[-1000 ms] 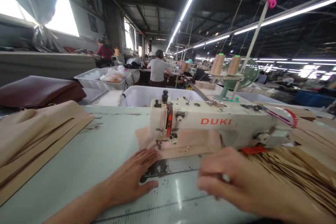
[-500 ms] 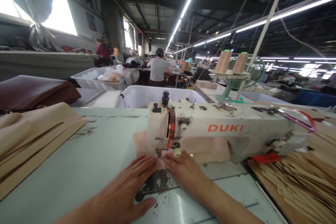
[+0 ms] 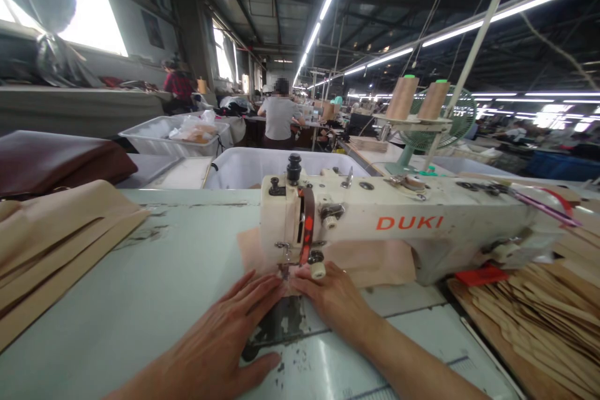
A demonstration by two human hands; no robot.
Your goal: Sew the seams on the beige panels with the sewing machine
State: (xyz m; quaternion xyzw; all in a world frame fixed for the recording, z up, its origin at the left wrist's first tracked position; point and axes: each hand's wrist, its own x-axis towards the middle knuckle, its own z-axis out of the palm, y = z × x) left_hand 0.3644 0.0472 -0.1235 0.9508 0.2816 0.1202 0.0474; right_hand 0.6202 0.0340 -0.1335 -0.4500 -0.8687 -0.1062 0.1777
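A cream sewing machine [image 3: 403,228] marked DUKI stands on the pale green table [image 3: 154,287]. A tan piece of material [image 3: 375,262] lies under its arm and needle. My left hand [image 3: 225,337] lies flat on the table with fingers stretched toward the needle, fingertips on the piece's near edge. My right hand [image 3: 332,300] rests flat beside it, fingers pointing at the presser foot and pressing the same piece. Neither hand grips anything.
Stacked tan pieces [image 3: 51,244] lie at the left, with a brown bag [image 3: 60,162] behind them. More tan strips [image 3: 539,319] pile at the right. White bins [image 3: 262,169] stand behind the machine, thread cones [image 3: 417,100] and a fan [image 3: 445,131] to the right. Other people work farther back.
My right hand came in from the right side and settled at the needle next to my left hand. The view shifted slightly closer to the machine.
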